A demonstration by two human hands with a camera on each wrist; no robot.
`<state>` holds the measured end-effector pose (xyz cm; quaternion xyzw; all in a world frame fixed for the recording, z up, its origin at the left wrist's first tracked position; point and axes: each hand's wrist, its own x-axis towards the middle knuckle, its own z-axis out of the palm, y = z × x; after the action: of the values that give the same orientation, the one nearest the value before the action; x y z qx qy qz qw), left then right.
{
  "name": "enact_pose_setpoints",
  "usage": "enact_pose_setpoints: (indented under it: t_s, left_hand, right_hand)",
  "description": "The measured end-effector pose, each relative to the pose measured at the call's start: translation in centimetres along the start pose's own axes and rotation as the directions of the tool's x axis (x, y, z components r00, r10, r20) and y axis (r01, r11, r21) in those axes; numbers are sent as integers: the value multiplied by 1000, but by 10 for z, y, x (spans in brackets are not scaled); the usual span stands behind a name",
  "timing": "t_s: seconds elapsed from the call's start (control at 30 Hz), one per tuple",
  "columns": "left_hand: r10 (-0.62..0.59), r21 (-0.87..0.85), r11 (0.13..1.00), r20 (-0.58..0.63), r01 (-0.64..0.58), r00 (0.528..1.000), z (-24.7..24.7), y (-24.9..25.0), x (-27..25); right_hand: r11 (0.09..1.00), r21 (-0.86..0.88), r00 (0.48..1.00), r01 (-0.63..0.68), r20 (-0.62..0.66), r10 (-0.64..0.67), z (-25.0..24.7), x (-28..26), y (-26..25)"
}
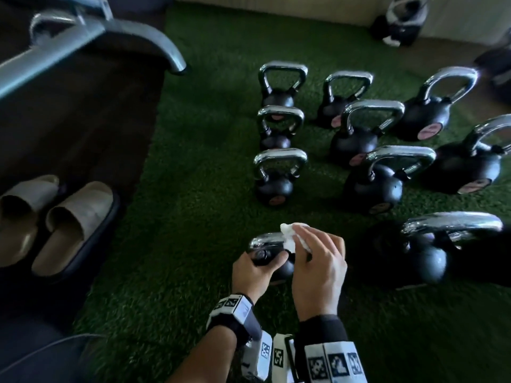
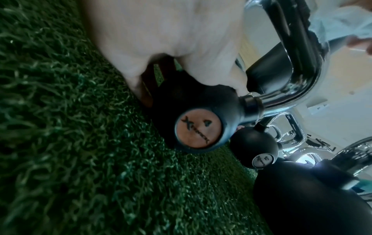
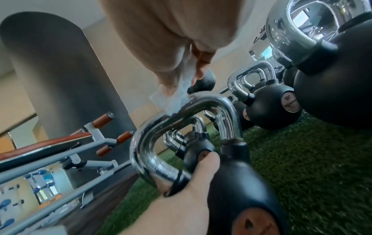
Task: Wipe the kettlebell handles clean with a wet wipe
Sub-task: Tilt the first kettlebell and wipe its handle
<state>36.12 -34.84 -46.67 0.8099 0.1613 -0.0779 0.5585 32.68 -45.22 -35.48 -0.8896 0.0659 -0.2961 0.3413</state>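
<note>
Two hands work on one small kettlebell on the green turf, nearest the person. Head view: left hand grips its black body near the handle base; right hand pinches a white wipe against the chrome handle. Other kettlebells stand in rows beyond; slippers lie at left. Left wrist view: palm over the ball, orange disc facing the camera. Right wrist view: wipe pressed on the handle top; weight bench behind.
</note>
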Motion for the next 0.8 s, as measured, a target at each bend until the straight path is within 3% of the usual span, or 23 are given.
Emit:
enact_pose_setpoints:
  t_s: [0.2, 0.43, 0.57, 0.73, 0.8]
  left_hand:
    - [74, 114, 990, 74, -83, 994, -10, 3, 8]
    - [123, 85, 988, 58, -128, 991, -12, 8, 4]
    - [120, 106, 986, 80, -128, 990, -12, 8, 5]
    - [89, 79, 992, 115, -99, 989, -15, 13, 12]
    - [74, 88, 992, 122, -85, 990, -16, 11, 14]
  right_hand:
    - [997, -23, 997, 70, 30, -70, 26, -13, -3]
    - [997, -46, 998, -59, -40, 57, 23, 0, 5]
    - [998, -51, 999, 29, 33, -28, 23, -11, 3]
    - [992, -38, 987, -124, -109, 119, 13, 5, 27]
    - [995, -30, 992, -95, -88, 92, 15, 4, 20]
